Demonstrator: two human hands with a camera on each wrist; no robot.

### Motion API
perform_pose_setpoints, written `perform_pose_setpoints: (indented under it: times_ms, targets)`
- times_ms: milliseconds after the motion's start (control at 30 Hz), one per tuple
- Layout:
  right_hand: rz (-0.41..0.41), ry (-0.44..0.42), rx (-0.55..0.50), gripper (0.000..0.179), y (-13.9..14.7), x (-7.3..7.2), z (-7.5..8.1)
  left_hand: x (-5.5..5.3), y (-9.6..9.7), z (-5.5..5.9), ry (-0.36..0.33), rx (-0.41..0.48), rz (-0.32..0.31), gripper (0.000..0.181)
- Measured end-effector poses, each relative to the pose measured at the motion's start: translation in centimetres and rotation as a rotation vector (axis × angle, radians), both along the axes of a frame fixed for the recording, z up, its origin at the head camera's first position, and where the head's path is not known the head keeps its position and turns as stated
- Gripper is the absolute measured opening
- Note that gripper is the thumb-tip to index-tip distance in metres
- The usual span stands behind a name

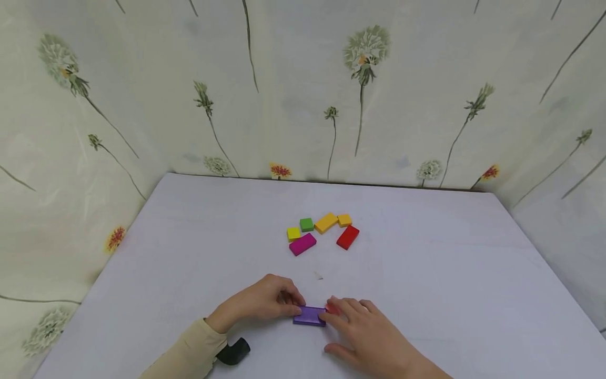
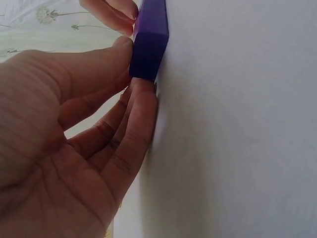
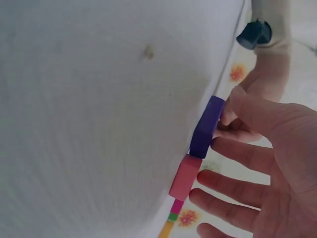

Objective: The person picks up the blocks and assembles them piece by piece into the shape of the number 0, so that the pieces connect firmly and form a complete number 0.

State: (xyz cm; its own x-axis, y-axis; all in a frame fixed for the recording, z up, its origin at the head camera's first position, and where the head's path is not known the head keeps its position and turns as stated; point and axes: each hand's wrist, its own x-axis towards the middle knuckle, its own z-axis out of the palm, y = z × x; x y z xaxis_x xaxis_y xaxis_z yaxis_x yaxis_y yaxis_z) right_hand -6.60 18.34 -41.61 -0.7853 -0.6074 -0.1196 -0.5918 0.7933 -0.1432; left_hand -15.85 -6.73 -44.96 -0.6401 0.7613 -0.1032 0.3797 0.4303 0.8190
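Note:
A flat purple block (image 1: 310,316) lies on the table near its front. My left hand (image 1: 262,301) pinches the block's left end between thumb and fingers, and in the left wrist view the thumb (image 2: 106,64) meets its upper edge. From the right side, my right hand (image 1: 369,331) rests its index fingertip on the purple block. A pinkish-red block (image 3: 185,177) stands end to end with the purple one. The middle and ring fingertips of the right hand touch this red block, which is mostly hidden under them in the head view.
Farther back lie a magenta block (image 1: 303,244), a yellow block (image 1: 293,234), a green block (image 1: 306,225), two orange blocks (image 1: 326,223) and a red block (image 1: 347,237). A black strap mount (image 1: 234,351) sits at the left wrist. Flowered cloth (image 1: 293,95) hangs behind the white table (image 1: 426,252).

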Motion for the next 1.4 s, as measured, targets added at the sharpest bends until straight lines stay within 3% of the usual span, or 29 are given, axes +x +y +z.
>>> perform_pose_setpoints:
  times_ms: [667, 1200, 1400]
  targets:
    - [0.020, 0.047, 0.017, 0.059, 0.43, 0.13, -0.57, -0.01, 0.39, -0.11, -0.004, -0.002, -0.009, 0.012]
    - [0.011, 0.012, 0.031, 0.064, 0.10, -0.01, -0.66, 0.12, 0.02, 0.10, -0.009, 0.001, 0.005, 0.011]
    - [0.012, -0.001, 0.034, 0.063, 0.17, -0.01, -0.46, -0.37, -0.28, 0.04, 0.058, 0.036, 0.027, 0.009]
